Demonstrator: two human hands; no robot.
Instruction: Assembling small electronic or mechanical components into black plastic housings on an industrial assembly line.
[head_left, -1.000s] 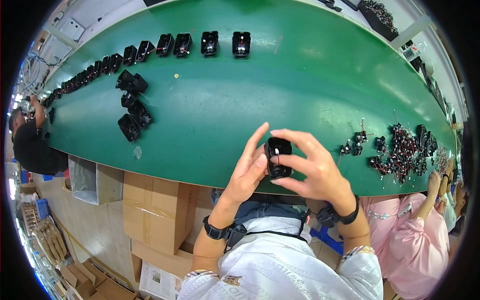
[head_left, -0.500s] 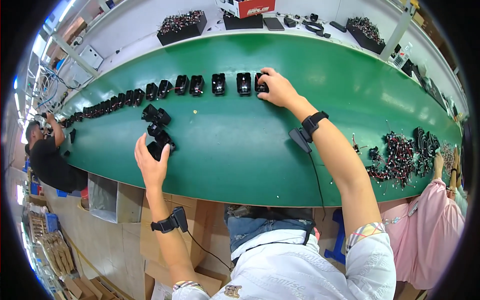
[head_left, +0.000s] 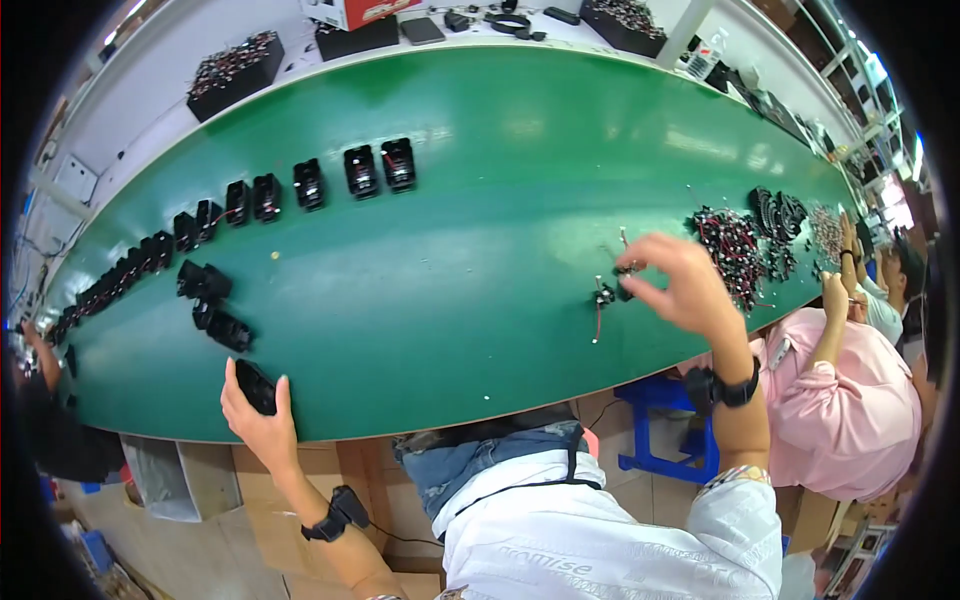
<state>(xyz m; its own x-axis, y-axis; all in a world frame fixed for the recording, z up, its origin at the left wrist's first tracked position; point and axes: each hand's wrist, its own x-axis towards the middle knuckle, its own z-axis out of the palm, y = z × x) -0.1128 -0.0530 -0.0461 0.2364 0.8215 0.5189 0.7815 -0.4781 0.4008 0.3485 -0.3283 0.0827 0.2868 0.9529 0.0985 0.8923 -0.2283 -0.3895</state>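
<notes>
Near the table's front edge, my left hand (head_left: 262, 418) is closed around a black plastic housing (head_left: 256, 387), thumb on one side and fingers on the other. Just beyond it lie several similar black housings (head_left: 222, 326) in a loose cluster. My right hand (head_left: 690, 285) is over the table at the right, thumb and fingertips pinching a small dark wired part (head_left: 627, 284). Beside those fingertips another small black part with a red wire (head_left: 603, 296) rests on the table. A row of open-topped black housings (head_left: 309, 184) stretches along the far side toward the left.
A heap of small wired parts (head_left: 728, 250) and black curved pieces (head_left: 777, 214) lie right of my right hand on the green table (head_left: 480, 230). Black bins (head_left: 235, 75) stand on the back shelf. A person in pink (head_left: 830, 410) sits at the right; another works far left.
My view has swung to the right. My right hand has let go of the housing at the row's end and moved to the small wired parts. My left hand has drawn a housing nearer.
</notes>
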